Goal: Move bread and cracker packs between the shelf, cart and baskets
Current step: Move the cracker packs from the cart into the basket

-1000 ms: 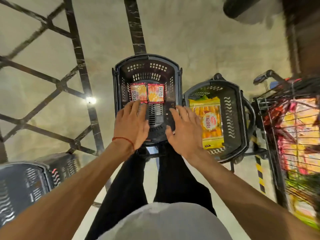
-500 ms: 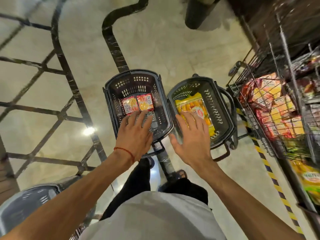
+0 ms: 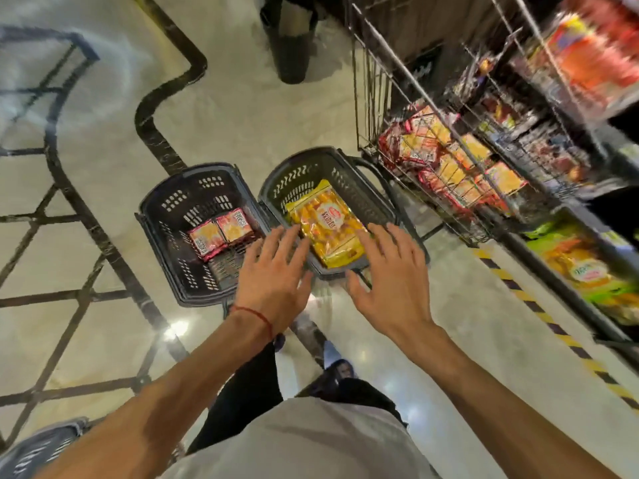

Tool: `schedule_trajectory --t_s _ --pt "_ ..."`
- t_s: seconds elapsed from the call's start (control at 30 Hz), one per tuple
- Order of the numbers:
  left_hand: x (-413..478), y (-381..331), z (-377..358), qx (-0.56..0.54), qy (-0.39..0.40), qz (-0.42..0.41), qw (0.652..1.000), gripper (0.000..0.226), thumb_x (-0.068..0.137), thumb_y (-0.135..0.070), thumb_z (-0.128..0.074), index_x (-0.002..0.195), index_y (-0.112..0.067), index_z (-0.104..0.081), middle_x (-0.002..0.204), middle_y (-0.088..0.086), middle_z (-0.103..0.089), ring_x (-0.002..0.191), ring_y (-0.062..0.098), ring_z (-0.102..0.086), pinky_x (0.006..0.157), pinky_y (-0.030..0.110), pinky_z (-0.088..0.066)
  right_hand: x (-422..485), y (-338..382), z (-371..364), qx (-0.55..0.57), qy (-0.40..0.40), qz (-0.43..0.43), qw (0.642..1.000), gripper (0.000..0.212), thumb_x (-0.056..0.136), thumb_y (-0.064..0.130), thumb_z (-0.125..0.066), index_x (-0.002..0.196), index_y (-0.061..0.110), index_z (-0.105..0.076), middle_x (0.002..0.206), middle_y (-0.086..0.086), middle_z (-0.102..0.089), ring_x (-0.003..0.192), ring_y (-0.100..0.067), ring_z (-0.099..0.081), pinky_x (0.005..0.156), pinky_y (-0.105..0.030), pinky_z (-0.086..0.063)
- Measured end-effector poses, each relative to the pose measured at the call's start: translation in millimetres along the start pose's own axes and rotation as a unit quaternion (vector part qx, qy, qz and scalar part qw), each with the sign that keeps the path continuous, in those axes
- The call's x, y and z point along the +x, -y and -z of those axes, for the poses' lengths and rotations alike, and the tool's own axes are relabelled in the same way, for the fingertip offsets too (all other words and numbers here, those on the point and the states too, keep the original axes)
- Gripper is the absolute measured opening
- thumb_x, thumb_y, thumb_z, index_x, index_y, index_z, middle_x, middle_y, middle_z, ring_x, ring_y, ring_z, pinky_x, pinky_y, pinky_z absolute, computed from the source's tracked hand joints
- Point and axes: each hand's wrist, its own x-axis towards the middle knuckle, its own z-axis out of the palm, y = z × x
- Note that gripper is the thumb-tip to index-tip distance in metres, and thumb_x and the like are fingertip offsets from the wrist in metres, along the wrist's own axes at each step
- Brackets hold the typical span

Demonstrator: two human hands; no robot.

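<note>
Two dark plastic baskets stand side by side on the floor. The left basket (image 3: 162, 236) holds two small red-and-orange cracker packs (image 3: 221, 231). A large yellow bread pack (image 3: 326, 224) lies in the right basket (image 3: 349, 174). My left hand (image 3: 276, 274) hovers open over the gap between the baskets, fingers spread, at the bread pack's left edge. Spread open too, my right hand (image 3: 394, 271) hovers over the right basket's near rim, beside the pack's right edge. Neither hand holds anything.
A wire cart (image 3: 446, 157) full of red and yellow packs stands right of the baskets. Behind it is a shelf (image 3: 581, 271) with green-and-orange packs. Yellow-black floor tape (image 3: 539, 309) runs along the shelf. A third basket (image 3: 38, 447) sits at lower left. A dark post (image 3: 290, 39) stands ahead.
The view has swung right, bringing the cart and shelf in. Both hands have shifted from over the left basket to the right basket with the bread pack.
</note>
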Motion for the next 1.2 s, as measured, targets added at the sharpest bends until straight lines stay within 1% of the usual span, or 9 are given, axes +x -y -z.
schedule_trajectory --t_s 0.1,0.23,0.37,0.5,0.6,0.7,0.8,1.0,1.2 --pt "10.1 -55.2 5.0 0.012 0.013 -0.037 0.999 0.066 0.101 -0.051 -0.042 0.159 -0.022 -0.029 0.166 0.007 -0.027 0.153 0.031 -0.024 0.123 0.049 -0.023 -28.8 -46.3 19.6 -0.002 -0.020 -0.044 0.999 0.067 0.094 0.051 -0.057 0.154 0.021 -0.047 0.158 -0.004 -0.047 0.149 -0.029 -0.036 0.122 -0.051 -0.030" --pt "29.8 -116.2 11.3 0.021 0.000 -0.095 0.995 0.062 0.095 -0.048 -0.055 0.149 -0.018 -0.045 0.158 0.011 -0.040 0.145 0.036 -0.038 0.113 0.054 -0.038 -54.7 -101.9 42.8 -0.006 -0.046 -0.112 0.993 0.066 0.095 0.050 -0.055 0.153 0.022 -0.047 0.156 -0.005 -0.048 0.147 -0.029 -0.036 0.123 -0.051 -0.029" --pt "67.0 -163.7 23.2 0.029 -0.019 -0.143 0.989 0.062 0.098 -0.049 -0.051 0.152 -0.021 -0.039 0.161 0.009 -0.035 0.148 0.034 -0.032 0.118 0.054 -0.032 -58.1 -157.1 61.3 -0.021 -0.054 -0.152 0.987 0.066 0.094 0.052 -0.052 0.153 0.022 -0.048 0.157 -0.005 -0.047 0.148 -0.031 -0.036 0.124 -0.051 -0.025" --pt "122.5 -204.9 30.6 0.025 -0.035 -0.167 0.985 0.062 0.099 -0.049 -0.048 0.154 -0.022 -0.038 0.164 0.007 -0.032 0.150 0.033 -0.030 0.119 0.052 -0.027 -35.9 -214.4 78.1 -0.050 -0.060 -0.169 0.983 0.066 0.095 0.051 -0.054 0.154 0.023 -0.046 0.159 -0.004 -0.045 0.149 -0.030 -0.032 0.126 -0.048 -0.019" --pt "170.1 -232.6 37.6 0.032 -0.045 -0.188 0.981 0.063 0.100 -0.051 -0.045 0.155 -0.021 -0.038 0.164 0.008 -0.031 0.149 0.033 -0.031 0.118 0.052 -0.029 -8.1 -255.2 92.1 -0.062 -0.076 -0.176 0.980 0.065 0.094 0.049 -0.056 0.152 0.021 -0.048 0.156 -0.005 -0.048 0.148 -0.029 -0.032 0.125 -0.045 -0.015" --pt "218.1 -255.1 47.5 0.028 -0.045 -0.204 0.978 0.064 0.101 -0.050 -0.042 0.157 -0.021 -0.033 0.165 0.008 -0.029 0.151 0.031 -0.028 0.120 0.051 -0.030 24.4 -292.1 106.2 -0.069 -0.053 -0.181 0.980 0.064 0.095 0.048 -0.057 0.153 0.023 -0.047 0.158 -0.004 -0.046 0.150 -0.029 -0.030 0.126 -0.046 -0.017" --pt "262.4 -275.1 56.4 0.041 -0.054 -0.217 0.974 0.063 0.101 -0.050 -0.043 0.155 -0.020 -0.035 0.163 0.010 -0.033 0.148 0.033 -0.032 0.117 0.050 -0.033 54.6 -327.0 116.8 -0.077 -0.048 -0.171 0.981 0.064 0.096 0.048 -0.061 0.153 0.022 -0.046 0.158 -0.003 -0.046 0.150 -0.029 -0.034 0.126 -0.049 -0.024" --pt "336.3 -306.1 58.1 0.028 -0.052 -0.198 0.978 0.060 0.102 -0.049 -0.042 0.154 -0.020 -0.038 0.163 0.010 -0.033 0.149 0.035 -0.032 0.118 0.054 -0.030 107.7 -393.2 120.8 -0.068 -0.029 -0.166 0.983 0.062 0.096 0.045 -0.060 0.151 0.020 -0.048 0.155 -0.005 -0.049 0.148 -0.031 -0.037 0.125 -0.050 -0.027" --pt "392.0 -341.1 38.4 0.025 -0.058 -0.133 0.989 0.062 0.098 -0.050 -0.050 0.151 -0.019 -0.042 0.160 0.009 -0.038 0.146 0.035 -0.037 0.115 0.055 -0.034 168.3 -471.1 107.6 -0.092 0.017 -0.104 0.990 0.066 0.097 0.053 -0.038 0.151 0.018 -0.051 0.152 -0.008 -0.052 0.146 -0.033 -0.040 0.123 -0.050 -0.027"
